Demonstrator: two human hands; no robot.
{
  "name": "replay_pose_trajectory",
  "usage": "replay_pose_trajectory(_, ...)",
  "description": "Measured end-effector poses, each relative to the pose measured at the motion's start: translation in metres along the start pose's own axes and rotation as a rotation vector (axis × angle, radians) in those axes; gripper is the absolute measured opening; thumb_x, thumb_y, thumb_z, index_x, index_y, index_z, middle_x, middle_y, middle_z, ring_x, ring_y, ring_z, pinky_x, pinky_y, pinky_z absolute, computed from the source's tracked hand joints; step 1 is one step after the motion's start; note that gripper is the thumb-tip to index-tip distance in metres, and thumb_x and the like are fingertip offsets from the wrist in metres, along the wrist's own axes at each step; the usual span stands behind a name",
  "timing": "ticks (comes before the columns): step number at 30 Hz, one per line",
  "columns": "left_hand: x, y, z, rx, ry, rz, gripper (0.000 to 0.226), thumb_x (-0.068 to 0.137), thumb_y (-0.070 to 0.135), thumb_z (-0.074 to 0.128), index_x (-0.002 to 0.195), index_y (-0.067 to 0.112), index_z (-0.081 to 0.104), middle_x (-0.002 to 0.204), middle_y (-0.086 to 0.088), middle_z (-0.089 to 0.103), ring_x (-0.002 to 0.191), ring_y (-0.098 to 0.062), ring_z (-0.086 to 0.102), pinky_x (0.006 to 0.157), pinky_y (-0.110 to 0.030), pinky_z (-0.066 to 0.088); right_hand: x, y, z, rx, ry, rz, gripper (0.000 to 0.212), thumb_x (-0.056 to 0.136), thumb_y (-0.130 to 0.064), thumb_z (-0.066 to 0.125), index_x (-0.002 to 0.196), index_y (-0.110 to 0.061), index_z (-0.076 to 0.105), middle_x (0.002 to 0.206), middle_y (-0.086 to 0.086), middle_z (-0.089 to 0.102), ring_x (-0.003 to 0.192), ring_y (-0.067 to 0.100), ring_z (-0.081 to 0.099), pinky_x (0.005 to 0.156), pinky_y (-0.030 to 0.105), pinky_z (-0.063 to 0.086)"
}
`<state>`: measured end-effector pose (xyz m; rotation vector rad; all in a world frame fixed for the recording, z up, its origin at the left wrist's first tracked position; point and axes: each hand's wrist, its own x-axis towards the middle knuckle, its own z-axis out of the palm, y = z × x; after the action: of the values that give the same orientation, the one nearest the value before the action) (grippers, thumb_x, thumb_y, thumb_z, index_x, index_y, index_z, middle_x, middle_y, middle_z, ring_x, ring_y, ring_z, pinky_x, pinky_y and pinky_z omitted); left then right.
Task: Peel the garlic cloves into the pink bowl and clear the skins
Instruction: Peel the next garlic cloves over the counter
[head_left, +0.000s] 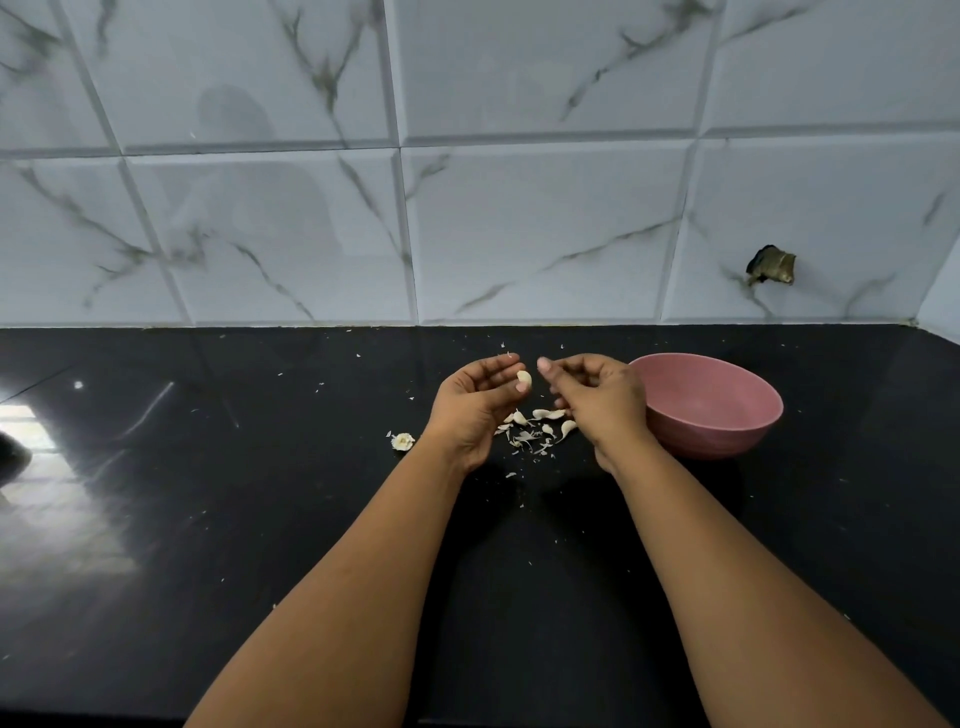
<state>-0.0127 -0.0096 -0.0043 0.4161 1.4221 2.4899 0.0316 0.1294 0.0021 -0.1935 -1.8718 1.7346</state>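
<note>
Pink bowl (727, 410) inside hidden; clove (524, 380) roughly upright, pinched in left hand (475, 402), right hand (597, 397) loosely curled, empty.

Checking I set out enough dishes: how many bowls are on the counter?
1: a pink bowl on the black counter, just right of the right hand, which hides part of its rim.
</note>
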Motion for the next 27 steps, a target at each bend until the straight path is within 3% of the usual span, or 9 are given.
replay_pose_trajectory(2,0.0,-0.001,0.0,0.02,-0.028,0.011,0.031,0.08,-0.018,0.064,0.101,0.004,0.067,0.086,-0.004,0.073,0.085,-0.014,0.07,0.078,-0.025,0.058,-0.002,0.0,0.002,0.055,-0.076,0.03,0.011,0.074,-0.026,0.083,0.077,-0.02,0.074,0.066,-0.004,0.067,0.058,0.003,0.058,0.054,0.016,0.048)
replay_pose_trajectory(6,-0.002,-0.003,0.002,0.106,-0.042,0.04,0.03,0.083,-0.019,0.06,0.101,0.003,0.066,0.09,-0.008,0.069,0.089,-0.016,0.068,0.082,-0.024,0.058,-0.006,0.002,0.004,0.095,-0.158,0.046,0.012,0.075,-0.01,0.082,0.081,-0.019,0.076,0.081,0.001,0.075,0.076,0.006,0.068,0.068,0.018,0.054)
replay_pose_trajectory(11,-0.001,-0.005,0.007,0.121,-0.012,0.015,0.028,0.091,-0.017,0.05,0.105,0.002,0.065,0.095,-0.011,0.067,0.089,-0.016,0.067,0.084,-0.024,0.058,-0.005,0.002,0.003,0.193,-0.113,0.107,0.011,0.083,-0.002,0.072,0.082,-0.013,0.071,0.072,0.003,0.07,0.064,0.009,0.063,0.062,0.017,0.053)
replay_pose_trajectory(16,-0.007,-0.011,0.011,0.195,-0.004,0.053,0.024,0.089,0.0,0.067,0.112,-0.004,0.068,0.091,-0.008,0.074,0.08,-0.011,0.073,0.071,-0.017,0.055,-0.005,0.002,0.003,0.079,-0.078,-0.008,0.02,0.087,0.001,0.067,0.088,-0.018,0.07,0.072,0.0,0.071,0.061,0.005,0.067,0.06,0.017,0.053)
replay_pose_trajectory(20,-0.007,-0.01,0.01,0.23,0.011,0.066,0.01,0.089,0.0,0.067,0.097,0.001,0.073,0.082,-0.007,0.075,0.073,-0.009,0.071,0.07,-0.016,0.055,-0.005,0.002,0.003,0.026,-0.097,-0.046,0.021,0.087,-0.002,0.069,0.082,-0.022,0.071,0.073,-0.004,0.072,0.065,0.007,0.067,0.067,0.024,0.057)
replay_pose_trajectory(24,-0.006,-0.007,0.008,0.268,0.056,0.055,0.007,0.086,-0.001,0.071,0.093,-0.001,0.072,0.078,-0.008,0.074,0.068,-0.008,0.07,0.065,-0.016,0.055,-0.006,0.005,0.006,0.035,-0.103,-0.032,0.019,0.087,-0.002,0.068,0.082,-0.021,0.07,0.085,0.006,0.073,0.081,0.024,0.07,0.082,0.038,0.058)
replay_pose_trajectory(27,-0.005,-0.006,0.007,0.255,0.117,0.058,0.007,0.081,-0.003,0.075,0.086,-0.001,0.07,0.073,-0.008,0.072,0.066,-0.011,0.07,0.063,-0.018,0.055,-0.006,0.006,0.007,0.051,-0.091,-0.02,0.019,0.087,-0.001,0.068,0.082,-0.019,0.069,0.087,0.008,0.073,0.084,0.027,0.07,0.082,0.038,0.058)
